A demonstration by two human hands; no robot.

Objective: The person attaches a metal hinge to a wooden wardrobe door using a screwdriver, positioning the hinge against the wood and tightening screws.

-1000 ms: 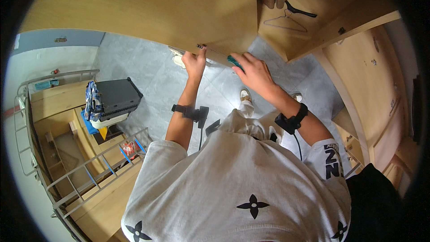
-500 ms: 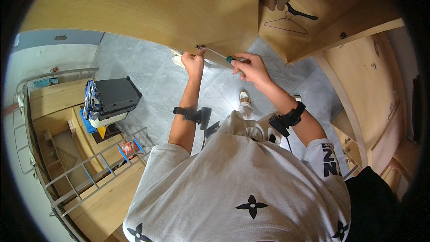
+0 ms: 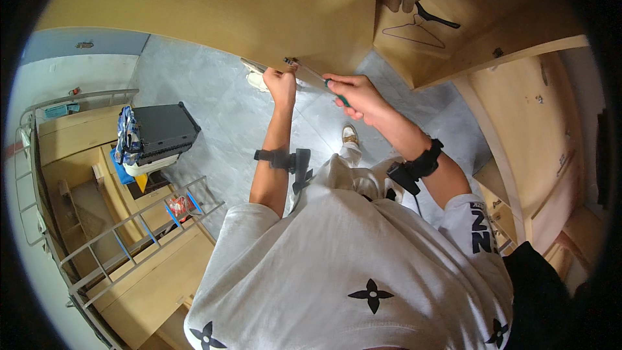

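A wooden cabinet door spans the top of the view, a small metal fitting at its edge. My left hand is closed right by that fitting, its thumb side uppermost; whatever its fingers pinch is hidden. In my right hand is a screwdriver, its green handle wrapped by the fingers. The thin shaft slants up and left, its tip at or close to the fitting. Both wrists wear black strapped devices.
An open wooden compartment at upper right contains a thin hanger and a black hanger. Wooden doors stand on the right. To the left are a metal-railed bunk bed and a dark grey case. Grey tiles cover the floor.
My right hand has turned on the screwdriver, its handle now lying more across the fingers and pointing lower right. My left hand stays by the fitting. The whole view has shifted slightly.
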